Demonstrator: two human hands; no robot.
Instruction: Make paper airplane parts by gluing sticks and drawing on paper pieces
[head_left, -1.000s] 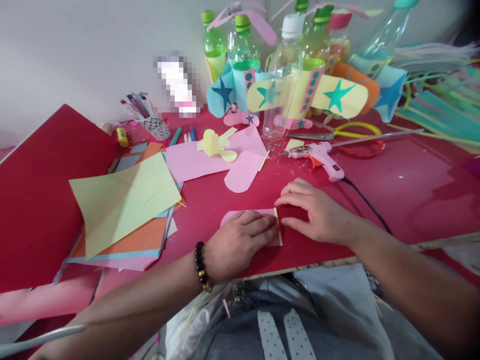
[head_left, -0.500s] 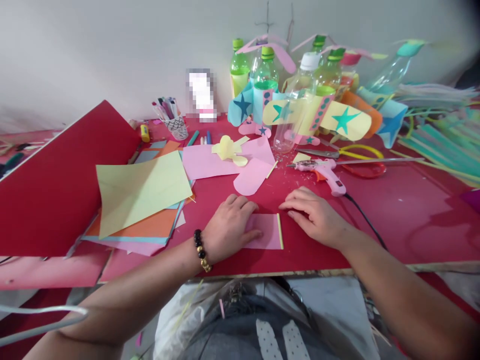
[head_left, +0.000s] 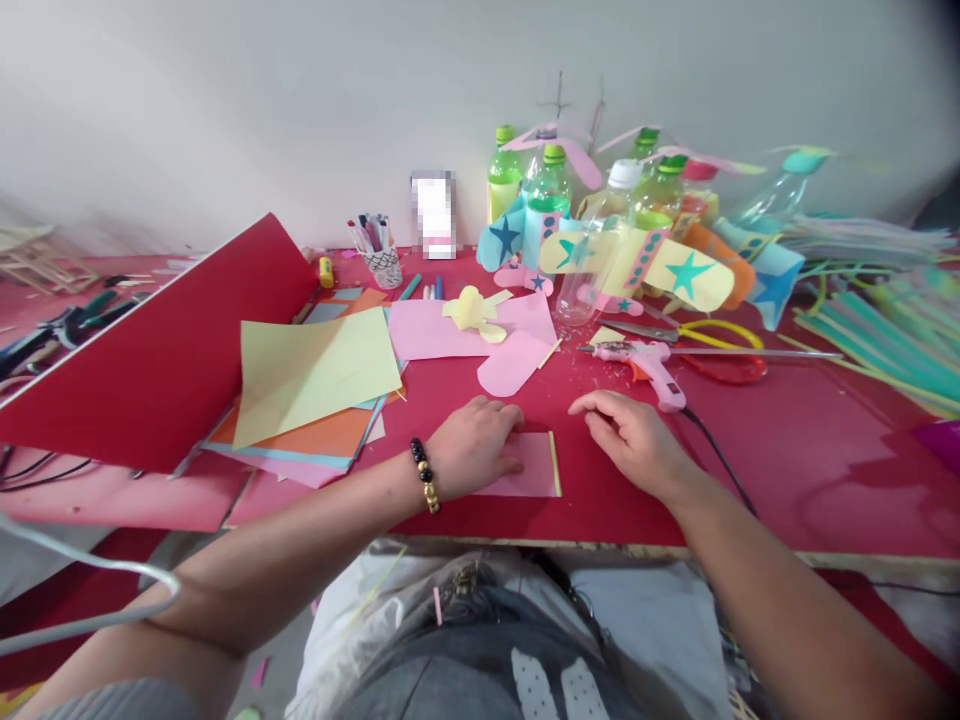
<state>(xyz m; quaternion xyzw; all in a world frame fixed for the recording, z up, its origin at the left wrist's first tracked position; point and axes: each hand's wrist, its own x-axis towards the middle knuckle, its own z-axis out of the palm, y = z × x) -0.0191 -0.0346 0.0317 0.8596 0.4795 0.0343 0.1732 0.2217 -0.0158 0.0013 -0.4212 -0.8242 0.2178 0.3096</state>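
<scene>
My left hand (head_left: 474, 447) rests palm down, fingers apart, over the left part of a pink paper piece (head_left: 534, 466). A narrow yellow strip (head_left: 555, 463) runs along that paper's right edge. To the right, apart from the paper, my right hand (head_left: 637, 440) is just above or on the red tabletop. Its index finger reaches out and the others are loosely bent, with nothing visible in them. Beyond it lies a pink glue gun (head_left: 651, 362) with a clear glue stick (head_left: 757, 353) in its back. A rounded pink paper piece (head_left: 514, 364) lies ahead of my left hand.
Decorated plastic bottles (head_left: 553, 190) stand at the back right, near scissors (head_left: 724, 338) and green strips (head_left: 885, 300). At left are stacked coloured sheets (head_left: 319, 375) and a slanted red board (head_left: 172, 350). A pen cup (head_left: 384, 268) stands near the wall.
The view has shifted, so the table's things appear farther right and mostly lower. My right hand's fingers are more bent. My left hand stays on the pink paper.
</scene>
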